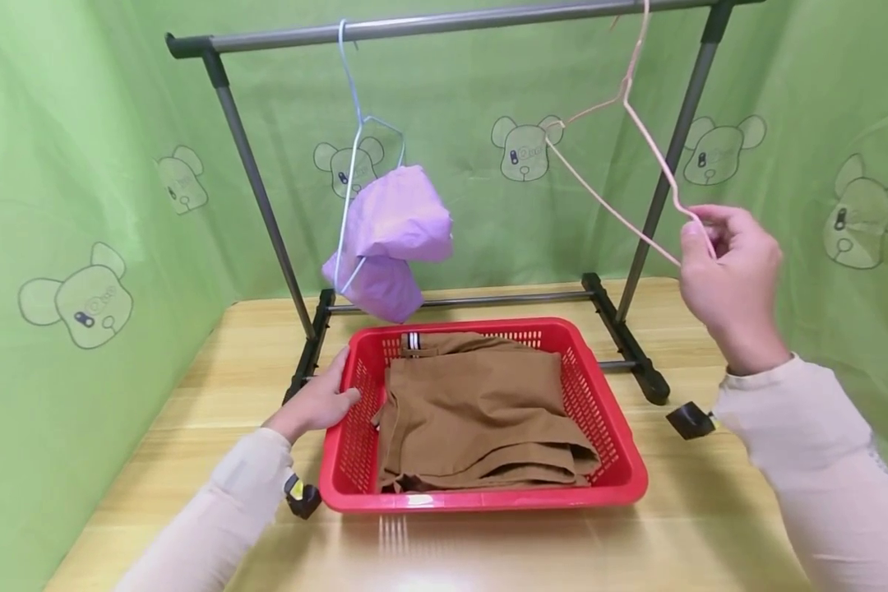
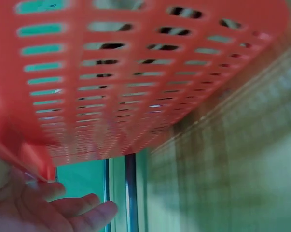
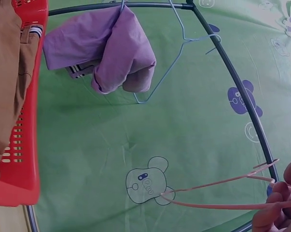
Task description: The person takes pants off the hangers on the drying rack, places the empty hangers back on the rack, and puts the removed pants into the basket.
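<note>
A red basket (image 1: 631, 492) holds folded brown trousers (image 1: 481, 395) with a striped band at the waist. My left hand (image 1: 318, 403) rests at the basket's left rim. Its thumb lies over the rim, while the loosely stretched fingers (image 2: 82, 210) are below it on the outside. Up at the right, my right hand (image 1: 736, 267) pinches a pink wire hanger (image 1: 654, 148) at its lower right corner. The hanger's hook reaches up to the rail. A purple garment (image 1: 403, 214) hangs folded over a blue hanger (image 1: 353, 164) on the left.
A grey clothes rack (image 1: 444, 23) stands behind the basket, its black feet (image 1: 640, 362) on the wooden table (image 1: 192, 411). Green curtain (image 1: 459, 107) with bear-face prints surrounds the table. Dark wrist-camera pieces (image 1: 690, 420) sit beside the sleeves.
</note>
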A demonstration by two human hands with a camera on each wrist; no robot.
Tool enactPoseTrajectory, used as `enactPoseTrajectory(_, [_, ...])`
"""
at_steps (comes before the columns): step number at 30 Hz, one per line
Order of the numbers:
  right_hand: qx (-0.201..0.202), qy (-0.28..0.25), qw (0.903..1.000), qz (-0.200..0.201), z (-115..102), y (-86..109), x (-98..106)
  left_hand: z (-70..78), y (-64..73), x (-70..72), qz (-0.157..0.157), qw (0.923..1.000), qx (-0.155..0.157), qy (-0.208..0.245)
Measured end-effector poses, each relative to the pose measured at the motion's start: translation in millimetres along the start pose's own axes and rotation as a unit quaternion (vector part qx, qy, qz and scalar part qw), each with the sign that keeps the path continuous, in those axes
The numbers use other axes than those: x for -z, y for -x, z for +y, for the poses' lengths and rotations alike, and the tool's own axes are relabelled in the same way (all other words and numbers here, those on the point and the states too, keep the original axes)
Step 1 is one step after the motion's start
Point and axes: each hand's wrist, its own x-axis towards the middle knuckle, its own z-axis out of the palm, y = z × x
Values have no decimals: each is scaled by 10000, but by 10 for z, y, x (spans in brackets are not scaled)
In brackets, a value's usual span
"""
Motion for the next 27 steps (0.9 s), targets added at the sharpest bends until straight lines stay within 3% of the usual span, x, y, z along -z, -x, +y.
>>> enactPoseTrajectory(9, [56,-106,9996,240,121,117,-53,-23,-5,-49,267,9993,-244,17])
enactPoseTrajectory(18, [-116,-196,9996,189,342,283,-81,-42,5,-85,401,9991,-101,138])
enactPoseTrajectory(23, [-275,-328,9988,-221,521,389,-110,-61,1,-97,420,9989,-16,188])
enactPoseTrajectory(27, [-360,-1113,9905,-730,699,470,-143,-76,-3,-93,454,9989,7,147])
